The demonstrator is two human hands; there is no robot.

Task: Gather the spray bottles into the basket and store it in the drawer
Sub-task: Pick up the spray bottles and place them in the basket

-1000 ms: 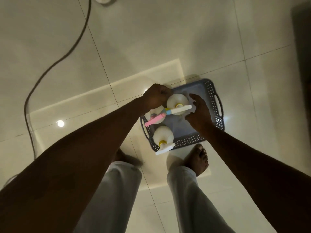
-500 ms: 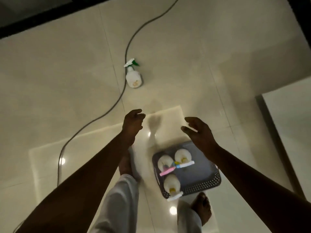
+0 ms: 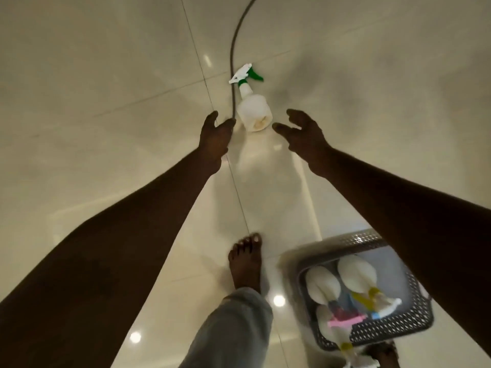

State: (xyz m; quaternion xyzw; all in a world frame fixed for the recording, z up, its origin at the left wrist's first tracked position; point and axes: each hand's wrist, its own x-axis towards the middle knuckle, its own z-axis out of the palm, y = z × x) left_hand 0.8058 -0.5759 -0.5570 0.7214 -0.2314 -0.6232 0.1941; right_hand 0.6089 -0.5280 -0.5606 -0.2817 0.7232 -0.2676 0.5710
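Note:
A white spray bottle with a green nozzle (image 3: 253,107) stands on the tiled floor ahead of me. My left hand (image 3: 215,136) reaches toward it from the left, fingers apart, a short gap from the bottle. My right hand (image 3: 301,132) is spread open just right of it, also not touching. The grey perforated basket (image 3: 393,332) sits on the floor at lower right, partly behind my right forearm. Three white spray bottles (image 3: 356,274) with pink, yellow and blue triggers stand inside it.
A dark cable (image 3: 233,75) runs across the floor from the top of the view, passing just left of the green-nozzled bottle. My bare left foot (image 3: 245,258) is planted left of the basket, toes of the other foot (image 3: 382,353) behind it.
Both hands left the basket and stretched forward. I stepped toward the green-nozzled bottle, which now lies between my hands, and the basket dropped to the lower right of the view.

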